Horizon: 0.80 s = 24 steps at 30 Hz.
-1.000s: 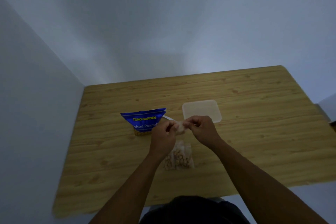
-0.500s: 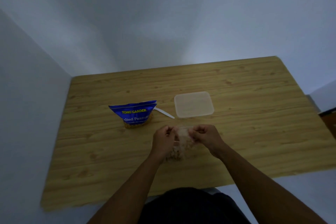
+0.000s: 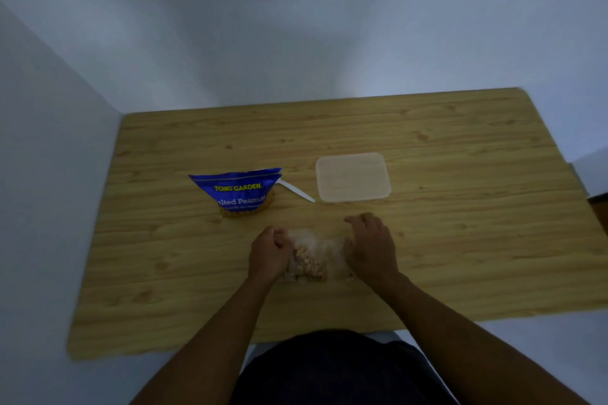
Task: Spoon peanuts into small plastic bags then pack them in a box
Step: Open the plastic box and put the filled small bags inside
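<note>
Small clear plastic bags of peanuts (image 3: 314, 256) lie on the wooden table (image 3: 460, 240) between my hands. My left hand (image 3: 268, 251) is closed, pinching the left edge of the top bag. My right hand (image 3: 370, 246) rests against the bags' right side with fingers spread, holding nothing that I can see. A blue bag of salted peanuts (image 3: 238, 189) lies open behind them at the left, with a white plastic spoon (image 3: 296, 189) sticking out of it to the right. A translucent plastic box (image 3: 352, 181) stands behind my right hand.
The table sits in a corner, with a white wall along its left side and another behind it. Its right edge drops off near a dark object (image 3: 598, 207) at the far right. My dark-clothed lap (image 3: 329, 368) is at the front edge.
Both hands came down from in front of the blue bag to the table with a small bag. The right hand has let go and spread its fingers. The camera tilted, so the table looks farther.
</note>
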Each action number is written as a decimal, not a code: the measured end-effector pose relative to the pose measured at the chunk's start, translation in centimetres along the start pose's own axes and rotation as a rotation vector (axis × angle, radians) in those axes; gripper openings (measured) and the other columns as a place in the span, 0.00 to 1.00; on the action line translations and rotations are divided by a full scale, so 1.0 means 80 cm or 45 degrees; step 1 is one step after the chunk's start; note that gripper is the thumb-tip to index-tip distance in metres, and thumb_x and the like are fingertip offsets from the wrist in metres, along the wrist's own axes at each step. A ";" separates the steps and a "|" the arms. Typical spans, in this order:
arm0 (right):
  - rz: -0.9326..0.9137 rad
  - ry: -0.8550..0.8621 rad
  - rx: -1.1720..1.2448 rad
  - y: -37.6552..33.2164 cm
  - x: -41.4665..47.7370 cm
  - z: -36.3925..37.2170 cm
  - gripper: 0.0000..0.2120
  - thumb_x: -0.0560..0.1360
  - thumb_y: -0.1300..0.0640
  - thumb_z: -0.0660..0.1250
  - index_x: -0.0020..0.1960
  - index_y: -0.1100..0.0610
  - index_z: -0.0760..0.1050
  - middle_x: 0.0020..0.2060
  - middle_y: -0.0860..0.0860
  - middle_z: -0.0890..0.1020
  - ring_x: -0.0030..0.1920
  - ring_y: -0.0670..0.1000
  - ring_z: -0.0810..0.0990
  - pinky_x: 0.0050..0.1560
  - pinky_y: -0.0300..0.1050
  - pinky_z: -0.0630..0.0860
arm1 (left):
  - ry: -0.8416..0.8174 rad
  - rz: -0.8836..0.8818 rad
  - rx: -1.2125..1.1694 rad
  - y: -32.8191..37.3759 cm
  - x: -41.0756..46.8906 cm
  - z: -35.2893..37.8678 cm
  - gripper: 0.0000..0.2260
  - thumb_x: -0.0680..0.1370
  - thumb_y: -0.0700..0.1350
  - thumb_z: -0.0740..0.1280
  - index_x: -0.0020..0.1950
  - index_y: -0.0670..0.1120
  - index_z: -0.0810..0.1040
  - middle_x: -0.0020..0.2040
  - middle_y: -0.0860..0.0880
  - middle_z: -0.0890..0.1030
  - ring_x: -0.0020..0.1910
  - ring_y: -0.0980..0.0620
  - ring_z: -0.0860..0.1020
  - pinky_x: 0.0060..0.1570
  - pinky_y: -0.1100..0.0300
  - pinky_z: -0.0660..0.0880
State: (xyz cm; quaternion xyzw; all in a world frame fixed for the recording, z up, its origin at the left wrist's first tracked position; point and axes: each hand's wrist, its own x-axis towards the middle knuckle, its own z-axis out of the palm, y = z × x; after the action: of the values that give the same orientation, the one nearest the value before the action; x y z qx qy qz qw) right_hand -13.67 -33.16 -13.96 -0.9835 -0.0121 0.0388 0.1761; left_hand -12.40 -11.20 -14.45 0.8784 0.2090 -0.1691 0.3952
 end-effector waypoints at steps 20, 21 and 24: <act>-0.054 -0.407 0.742 -0.054 0.041 0.001 0.03 0.76 0.54 0.72 0.46 0.52 0.84 0.39 0.45 0.84 0.41 0.42 0.80 0.45 0.39 0.77 | -0.100 0.214 -0.162 0.002 -0.007 -0.022 0.06 0.77 0.47 0.71 0.47 0.45 0.84 0.41 0.53 0.84 0.41 0.58 0.80 0.43 0.61 0.75; -0.035 -0.396 0.763 -0.057 0.040 0.001 0.03 0.76 0.54 0.72 0.46 0.52 0.84 0.40 0.45 0.84 0.41 0.43 0.80 0.45 0.40 0.77 | -0.106 0.226 -0.192 0.005 -0.009 -0.025 0.05 0.77 0.45 0.71 0.46 0.45 0.84 0.41 0.53 0.84 0.40 0.59 0.80 0.42 0.63 0.74; -0.013 -0.333 0.816 -0.065 0.038 -0.005 0.04 0.76 0.53 0.72 0.47 0.52 0.84 0.39 0.45 0.84 0.40 0.42 0.80 0.42 0.35 0.75 | -0.122 0.282 -0.223 0.017 -0.012 -0.035 0.03 0.78 0.44 0.70 0.46 0.47 0.83 0.40 0.55 0.83 0.39 0.64 0.79 0.38 0.71 0.72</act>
State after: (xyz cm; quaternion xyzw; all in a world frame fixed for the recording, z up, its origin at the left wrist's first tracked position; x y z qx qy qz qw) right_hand -10.68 -28.31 -12.01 -0.8648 -0.0267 0.1657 0.4732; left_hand -12.14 -10.11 -11.41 0.8491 0.1059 -0.1473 0.4961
